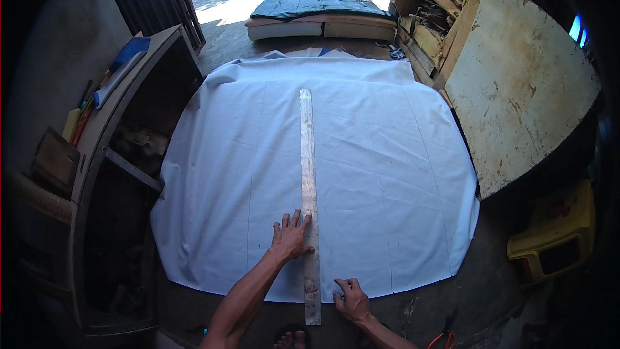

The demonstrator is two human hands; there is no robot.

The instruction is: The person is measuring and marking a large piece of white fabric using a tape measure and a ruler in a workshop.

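Observation:
A large white cloth (348,174) lies spread out before me, with thin dark lines drawn along its length. On it, pointing away from me, rests a long metal straightedge (308,155) whose near end sticks out past the cloth's edge. My left hand (290,237) presses on the straightedge with its fingers spread, the thumb and a fingertip on the metal. To the right of the straightedge, my right hand (352,299) is at the cloth's near edge with curled fingers; whether it holds something small cannot be told.
Red-handled scissors (443,339) lie on the floor at the lower right. A yellow plastic stool (557,237) and a leaning stained board (528,87) are on the right. A cabinet frame (97,155) borders the left. Beyond the cloth lies a stack of mattresses (322,5).

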